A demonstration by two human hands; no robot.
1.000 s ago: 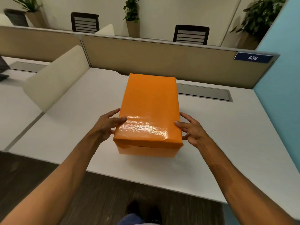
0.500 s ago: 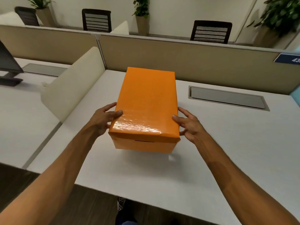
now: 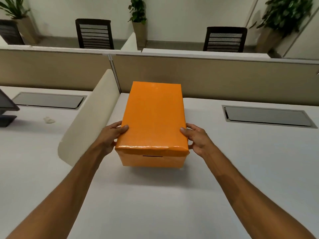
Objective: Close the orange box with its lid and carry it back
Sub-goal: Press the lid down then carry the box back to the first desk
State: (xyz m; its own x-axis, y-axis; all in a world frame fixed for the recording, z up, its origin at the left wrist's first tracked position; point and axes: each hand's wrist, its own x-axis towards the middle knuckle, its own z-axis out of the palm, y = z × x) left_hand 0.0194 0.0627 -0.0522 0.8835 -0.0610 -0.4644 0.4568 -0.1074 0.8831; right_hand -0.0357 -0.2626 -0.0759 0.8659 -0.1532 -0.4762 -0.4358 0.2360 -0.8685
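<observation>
Fingers (image 3: 124, 127) of the left hand (image 3: 110, 137) and the right hand (image 3: 196, 139) press against opposite long sides of the orange box (image 3: 153, 125), thumbs lying on its lid (image 3: 154, 116), which sits closed on top. The box is held between both hands just above the white table (image 3: 155, 195). A cream divider (image 3: 93, 114) stands to its left, a beige partition (image 3: 224, 76) behind.

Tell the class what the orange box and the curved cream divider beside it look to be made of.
Orange box: likely cardboard wrapped in glossy orange paper or film; creases and glare mark its near edge. Curved cream divider: smooth, matt, rigid panel, perhaps plastic or coated board; no glare or grain shows.
</observation>
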